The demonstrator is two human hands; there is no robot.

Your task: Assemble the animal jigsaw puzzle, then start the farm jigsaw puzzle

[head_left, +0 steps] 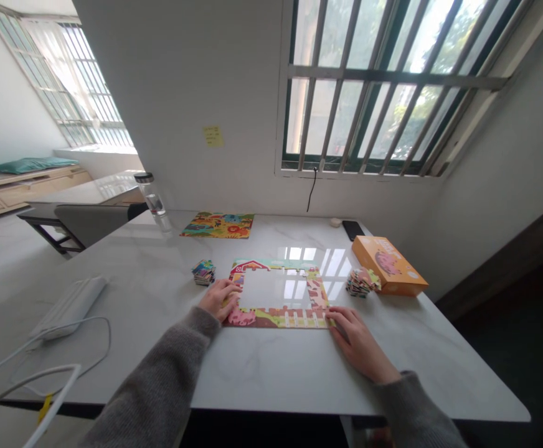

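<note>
A jigsaw puzzle border lies flat on the white marbled table, its pieces forming a rectangular frame around bare tabletop. It shows a red barn at the upper left and a white fence along the bottom. My left hand rests on the frame's left side, fingers stretched out over the pieces. At the lower right corner, the fingertips of my right hand touch the edge, fingers extended. One stack of puzzle pieces stands beyond my left hand. Another pile of puzzle pieces sits to the right of the frame.
An orange box lies at the right, near a black phone. A colourful animal picture sheet is at the back, with a clear bottle left of it. A white power strip with cables occupies the left side.
</note>
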